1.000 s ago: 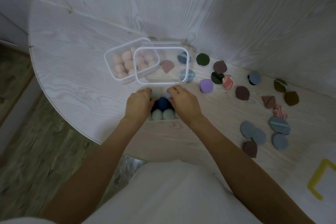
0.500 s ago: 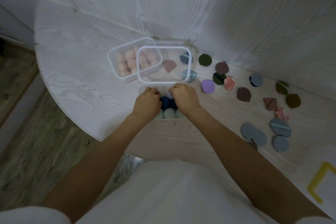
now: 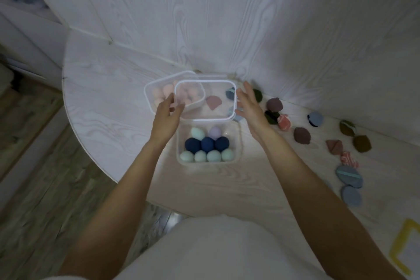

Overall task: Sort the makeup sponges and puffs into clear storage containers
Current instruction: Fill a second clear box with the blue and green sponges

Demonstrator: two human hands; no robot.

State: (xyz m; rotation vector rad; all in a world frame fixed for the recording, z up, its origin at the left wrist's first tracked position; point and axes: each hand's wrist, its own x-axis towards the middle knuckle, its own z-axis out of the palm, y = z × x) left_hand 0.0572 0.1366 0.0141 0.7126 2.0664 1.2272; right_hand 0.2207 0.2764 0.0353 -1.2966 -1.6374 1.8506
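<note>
A clear container near the table's front edge holds mint, navy and lilac egg-shaped sponges. Behind it lies a clear rectangular piece with a white rim, either a lid or an empty container; I cannot tell which. My left hand is at its left edge and my right hand at its right edge, fingers extended on both. Whether they touch the rim is unclear. Another clear container with pink sponges sits at the back left, partly under that piece.
Flat puffs are scattered over the right of the table: brown, blue, olive, marbled red, grey-blue. The wall stands close behind. The table's rounded edge drops to the floor on the left.
Both hands have lifted off the front container of sponges and moved back to the two sides of the clear white-rimmed piece. The sponges are now uncovered.
</note>
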